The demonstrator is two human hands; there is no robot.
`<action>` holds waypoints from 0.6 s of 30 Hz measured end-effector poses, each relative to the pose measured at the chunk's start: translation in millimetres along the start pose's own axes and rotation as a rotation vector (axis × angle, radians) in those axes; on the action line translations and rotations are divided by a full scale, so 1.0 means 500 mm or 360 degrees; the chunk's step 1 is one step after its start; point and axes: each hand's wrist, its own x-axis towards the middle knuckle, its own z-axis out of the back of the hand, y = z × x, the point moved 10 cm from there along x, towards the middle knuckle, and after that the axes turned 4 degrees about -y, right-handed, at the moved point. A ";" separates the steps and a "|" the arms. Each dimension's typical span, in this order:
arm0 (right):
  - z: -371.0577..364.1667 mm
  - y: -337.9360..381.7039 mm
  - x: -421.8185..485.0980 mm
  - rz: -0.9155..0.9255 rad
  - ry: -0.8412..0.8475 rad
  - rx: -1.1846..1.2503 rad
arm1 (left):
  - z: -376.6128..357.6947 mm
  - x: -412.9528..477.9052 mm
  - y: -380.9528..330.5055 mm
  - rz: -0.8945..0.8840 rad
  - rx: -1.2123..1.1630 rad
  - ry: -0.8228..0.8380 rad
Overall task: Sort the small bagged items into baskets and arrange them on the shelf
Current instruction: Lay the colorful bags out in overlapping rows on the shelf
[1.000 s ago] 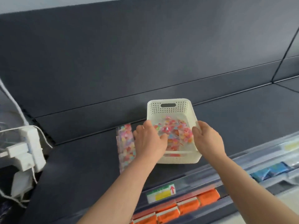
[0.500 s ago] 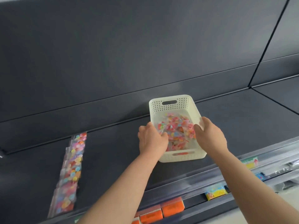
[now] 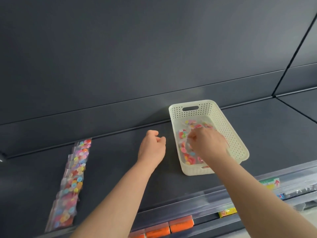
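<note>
The small bags (image 3: 184, 134), clear plastic packed with bright round pieces in pink, orange, yellow and blue, lay loose in a heap on the floor of a white perforated basket (image 3: 223, 124). The basket stood upright on the dark shelf (image 3: 120, 169), right of centre, its far end near the back panel (image 3: 154, 57) and its near end close to the shelf's front edge; an oval handle slot (image 3: 190, 108) showed in the far wall.

The right hand (image 3: 207, 143) was down inside the basket, palm down over the heap. Its fingers (image 3: 192, 137) were curled in among the bags and may have been pinching the plastic of one, but the blur there left that unclear. The left hand (image 3: 151, 148) hung above the bare shelf just left of the basket, apart from it, fingers loosely curled and holding nothing.

Well to the left, a row of bags (image 3: 72, 182) of the same kind lay flat on the shelf, overlapping one another in a line from the back toward the front edge.

Below the shelf's clear front rail, orange packets (image 3: 181, 225) sat side by side on a lower level, with a yellow packet (image 3: 227, 212) to their right and a price label (image 3: 270, 183) with a red arrow on the rail.
</note>
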 end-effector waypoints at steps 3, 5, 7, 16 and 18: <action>-0.036 0.016 0.011 -0.0095 0.0154 -0.0073 | 0.016 -0.002 0.021 0.0020 0.0008 -0.0009; -0.061 0.024 0.017 -0.0112 0.0256 -0.0100 | 0.021 -0.008 0.028 0.0014 0.0014 -0.0008; -0.065 0.020 0.020 -0.0167 0.0243 0.0011 | 0.026 -0.013 0.030 -0.0006 0.0012 0.0001; 0.073 0.138 0.001 0.0140 -0.0041 0.1081 | 0.093 -0.019 0.006 -0.0160 -0.0535 0.0012; 0.062 0.193 -0.017 0.0247 0.0145 0.1113 | 0.109 -0.017 0.011 -0.0159 -0.0652 0.0027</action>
